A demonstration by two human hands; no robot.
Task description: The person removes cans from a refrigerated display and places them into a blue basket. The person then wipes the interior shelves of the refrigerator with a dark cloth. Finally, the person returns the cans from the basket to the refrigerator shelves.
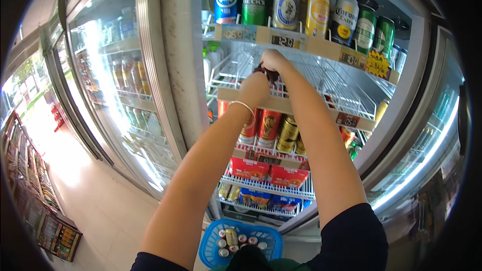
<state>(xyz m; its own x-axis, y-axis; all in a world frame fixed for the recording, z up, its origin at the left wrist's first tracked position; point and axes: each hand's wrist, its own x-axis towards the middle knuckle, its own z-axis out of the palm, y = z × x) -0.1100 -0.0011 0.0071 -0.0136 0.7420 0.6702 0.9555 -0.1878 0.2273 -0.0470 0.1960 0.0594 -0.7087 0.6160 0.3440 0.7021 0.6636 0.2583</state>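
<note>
Both hands reach into an open drinks fridge, over a white wire shelf (339, 79) that holds no cans where it shows. A dark brown-red cloth (268, 73) is bunched between them. My left hand (255, 88), with a pale bangle at the wrist, grips its lower left part. My right hand (274, 60) holds the upper part, just above and to the right. Some of the cloth is hidden by my fingers. Right below the hands runs the shelf's beige price rail (276, 103).
Upright beer cans (286, 3) line the shelf above; red and gold cans (268, 128) stand below. Red multipacks (248, 169) lie lower. A blue plastic basket (205, 246) with several cans sits on the floor. Fridge door frames (150, 45) flank the opening.
</note>
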